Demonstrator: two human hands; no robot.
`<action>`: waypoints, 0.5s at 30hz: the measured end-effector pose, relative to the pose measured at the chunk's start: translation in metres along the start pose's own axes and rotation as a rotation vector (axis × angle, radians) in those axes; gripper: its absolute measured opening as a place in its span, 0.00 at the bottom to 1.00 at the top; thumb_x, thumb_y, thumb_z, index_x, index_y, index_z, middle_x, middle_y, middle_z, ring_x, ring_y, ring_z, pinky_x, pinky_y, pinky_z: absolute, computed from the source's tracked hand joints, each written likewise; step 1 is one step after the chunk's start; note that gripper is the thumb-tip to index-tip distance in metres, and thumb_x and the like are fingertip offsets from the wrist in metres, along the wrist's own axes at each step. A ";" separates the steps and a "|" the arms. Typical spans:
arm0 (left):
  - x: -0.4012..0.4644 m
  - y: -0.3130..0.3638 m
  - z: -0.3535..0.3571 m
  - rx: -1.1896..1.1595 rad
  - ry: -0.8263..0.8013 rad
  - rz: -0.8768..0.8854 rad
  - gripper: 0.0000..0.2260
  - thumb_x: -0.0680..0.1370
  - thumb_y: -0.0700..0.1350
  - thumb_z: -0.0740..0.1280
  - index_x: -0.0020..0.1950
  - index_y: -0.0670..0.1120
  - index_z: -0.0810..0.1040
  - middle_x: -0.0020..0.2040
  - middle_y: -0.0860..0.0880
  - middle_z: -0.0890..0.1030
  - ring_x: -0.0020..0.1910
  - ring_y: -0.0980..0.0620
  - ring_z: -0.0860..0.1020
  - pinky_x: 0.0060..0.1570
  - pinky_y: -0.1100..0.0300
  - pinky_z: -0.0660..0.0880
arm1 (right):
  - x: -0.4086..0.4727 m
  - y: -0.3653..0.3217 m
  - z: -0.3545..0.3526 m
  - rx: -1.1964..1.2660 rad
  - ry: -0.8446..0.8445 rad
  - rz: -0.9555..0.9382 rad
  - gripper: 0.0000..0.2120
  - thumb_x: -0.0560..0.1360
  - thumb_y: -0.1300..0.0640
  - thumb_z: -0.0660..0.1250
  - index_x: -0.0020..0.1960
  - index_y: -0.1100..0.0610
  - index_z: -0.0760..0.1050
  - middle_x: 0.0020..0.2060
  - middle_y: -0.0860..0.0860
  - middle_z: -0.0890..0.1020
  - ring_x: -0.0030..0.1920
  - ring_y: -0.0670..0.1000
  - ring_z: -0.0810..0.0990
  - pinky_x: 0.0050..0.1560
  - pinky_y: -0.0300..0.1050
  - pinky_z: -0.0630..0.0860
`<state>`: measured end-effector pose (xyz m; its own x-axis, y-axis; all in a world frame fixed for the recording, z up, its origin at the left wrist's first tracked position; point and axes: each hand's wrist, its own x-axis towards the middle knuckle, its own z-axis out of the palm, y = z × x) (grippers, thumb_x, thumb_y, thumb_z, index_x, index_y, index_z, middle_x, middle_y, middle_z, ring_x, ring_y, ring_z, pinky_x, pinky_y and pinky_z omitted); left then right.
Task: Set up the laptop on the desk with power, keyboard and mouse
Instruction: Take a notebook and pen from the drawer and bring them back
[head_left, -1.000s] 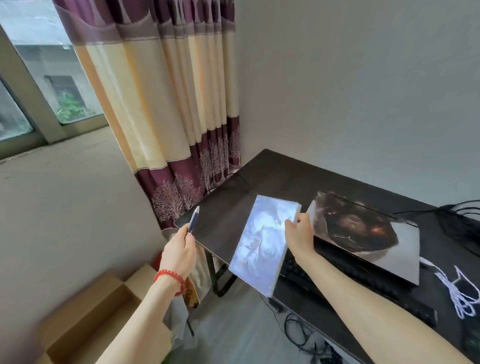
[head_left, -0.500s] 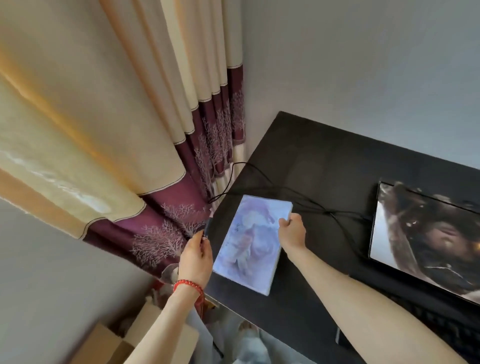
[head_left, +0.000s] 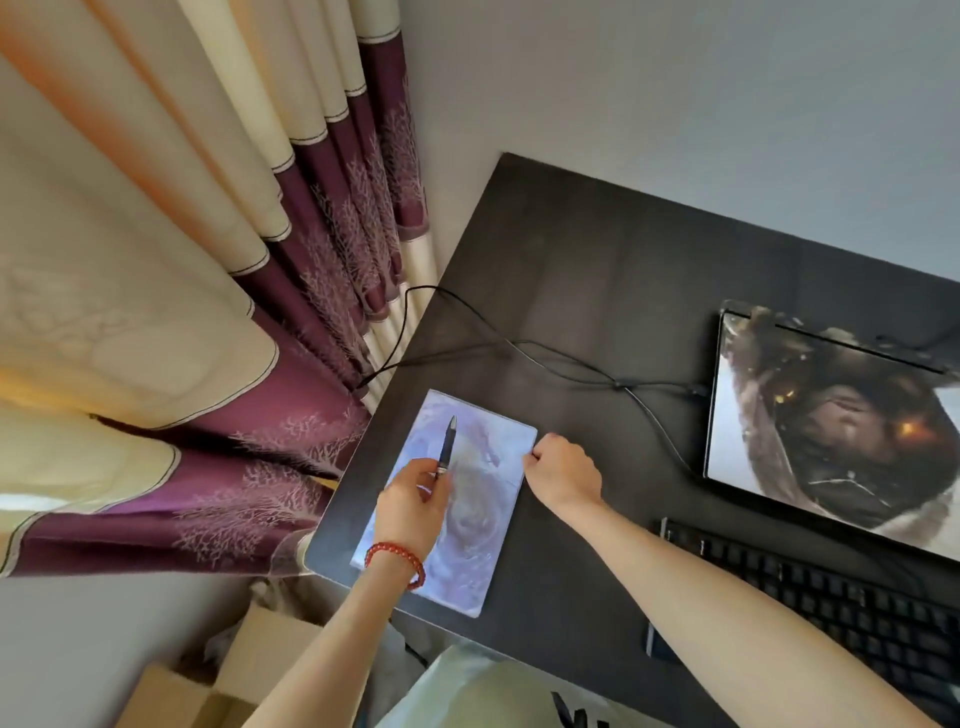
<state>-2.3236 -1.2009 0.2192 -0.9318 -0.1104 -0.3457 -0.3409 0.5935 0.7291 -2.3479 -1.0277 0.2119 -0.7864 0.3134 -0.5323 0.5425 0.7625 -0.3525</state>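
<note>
Head view:
Left hand (head_left: 415, 499): pinches a dark pen (head_left: 448, 446) over the pale notebook (head_left: 467, 525).
Right hand (head_left: 563, 470): fingers curled, gripping the notebook's right edge.
Notebook: flat at the worktop's (head_left: 597, 270) front-left corner.
Laptop (head_left: 831, 421): closed, toward the worktop's right edge, a black cable (head_left: 566, 364) running to its left side.
Keyboard (head_left: 831, 603): black, just in front of the laptop.
Curtain (head_left: 208, 312): beyond the left edge.

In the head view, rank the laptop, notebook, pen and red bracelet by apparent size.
1. laptop, though cut off by the frame edge
2. notebook
3. pen and red bracelet: too similar to rank
</note>
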 end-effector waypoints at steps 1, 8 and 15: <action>-0.001 0.000 0.002 -0.003 -0.006 0.021 0.04 0.76 0.45 0.66 0.48 0.46 0.77 0.38 0.53 0.78 0.35 0.52 0.76 0.37 0.64 0.70 | -0.002 0.000 -0.001 0.053 0.047 -0.035 0.09 0.75 0.53 0.59 0.44 0.57 0.73 0.44 0.55 0.80 0.46 0.59 0.78 0.41 0.45 0.70; -0.012 0.013 0.027 -0.032 -0.111 0.136 0.07 0.73 0.45 0.70 0.50 0.46 0.81 0.44 0.50 0.82 0.41 0.54 0.78 0.43 0.69 0.73 | -0.014 -0.012 -0.008 0.665 -0.189 -0.150 0.13 0.74 0.60 0.63 0.41 0.72 0.73 0.29 0.57 0.75 0.31 0.53 0.73 0.35 0.49 0.70; -0.011 -0.025 0.030 0.632 -0.046 0.209 0.26 0.76 0.57 0.58 0.73 0.55 0.57 0.76 0.47 0.54 0.75 0.41 0.48 0.70 0.40 0.47 | -0.010 0.035 -0.004 0.417 -0.121 0.059 0.12 0.74 0.60 0.60 0.32 0.58 0.65 0.31 0.55 0.77 0.29 0.52 0.81 0.35 0.39 0.77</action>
<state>-2.3008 -1.1905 0.1867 -0.9594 0.0832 -0.2695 -0.0020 0.9534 0.3017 -2.3224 -1.0021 0.2077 -0.7234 0.2624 -0.6386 0.6782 0.4437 -0.5859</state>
